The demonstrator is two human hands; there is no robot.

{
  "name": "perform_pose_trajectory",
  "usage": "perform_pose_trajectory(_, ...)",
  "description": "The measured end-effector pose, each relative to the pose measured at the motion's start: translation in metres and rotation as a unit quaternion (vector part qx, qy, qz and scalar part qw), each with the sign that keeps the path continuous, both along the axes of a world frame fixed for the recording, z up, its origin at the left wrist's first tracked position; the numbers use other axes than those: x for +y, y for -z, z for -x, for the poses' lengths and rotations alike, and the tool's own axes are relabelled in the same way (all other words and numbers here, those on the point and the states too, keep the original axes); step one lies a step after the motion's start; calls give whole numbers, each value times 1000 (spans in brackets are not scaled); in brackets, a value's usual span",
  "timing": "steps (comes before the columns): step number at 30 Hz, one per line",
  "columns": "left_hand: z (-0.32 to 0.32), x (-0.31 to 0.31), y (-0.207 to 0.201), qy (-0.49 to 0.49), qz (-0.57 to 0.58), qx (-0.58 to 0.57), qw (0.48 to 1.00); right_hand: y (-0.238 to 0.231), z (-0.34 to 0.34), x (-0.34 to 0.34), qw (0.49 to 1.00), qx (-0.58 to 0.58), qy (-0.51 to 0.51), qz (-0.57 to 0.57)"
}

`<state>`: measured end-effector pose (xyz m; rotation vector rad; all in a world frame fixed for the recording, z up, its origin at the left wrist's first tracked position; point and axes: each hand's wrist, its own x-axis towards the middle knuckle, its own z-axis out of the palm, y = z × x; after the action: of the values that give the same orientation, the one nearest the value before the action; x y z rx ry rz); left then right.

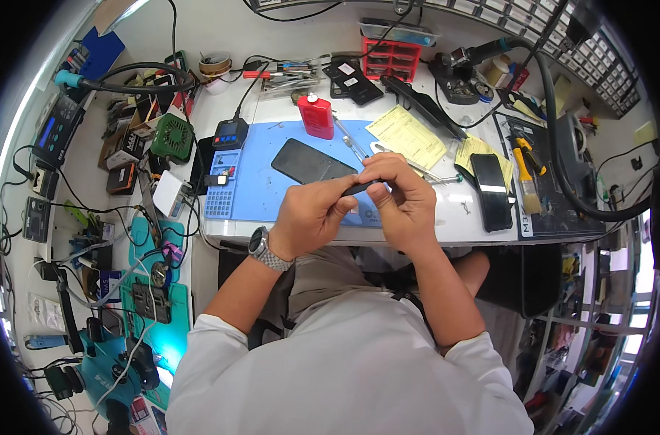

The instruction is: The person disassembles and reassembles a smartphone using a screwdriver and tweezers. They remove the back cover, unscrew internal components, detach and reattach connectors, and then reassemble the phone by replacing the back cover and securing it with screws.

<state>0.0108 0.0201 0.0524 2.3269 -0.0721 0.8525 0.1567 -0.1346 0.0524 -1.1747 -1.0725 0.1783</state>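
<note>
Above the front part of a blue work mat (pixel 261 190), my left hand (pixel 312 217) and my right hand (pixel 402 206) meet around a dark, slim object (pixel 357 189). Fingers and thumbs of both hands close on it, and they hide most of it, so its kind is unclear. A metal watch sits on my left wrist. Just beyond my left hand, a black phone-shaped panel (pixel 308 161) lies flat on the mat. Slim metal tools (pixel 353 142) lie past my right hand. A red bottle with a white cap (pixel 316 116) stands at the mat's back edge.
Yellow paper slips (pixel 406 136) and a dark phone (pixel 491 190) lie to the right, beside a black mat with yellow-handled tools (pixel 524 161). A small black device (pixel 231 133) stands at left. A thick black hose (pixel 551 145) arches on the right; a teal microscope (pixel 112 370) is lower left.
</note>
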Motion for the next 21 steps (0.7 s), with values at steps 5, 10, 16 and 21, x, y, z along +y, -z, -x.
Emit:
perform_pose_trajectory(5,-1,18,-4,28,25,64,997,1,-14,2,988,149,-26,21)
perform_pose_trajectory(10,-7,14,4,45,29,86,995,6,-9,6,989,-86,81,93)
perform_pose_trajectory(16,-9,13,7,31,8,47,998,14,-2,18,988,-60,123,74)
perform_pose_trajectory(21,0,16,13,34,80,21,996,15,-8,18,993,3,93,72)
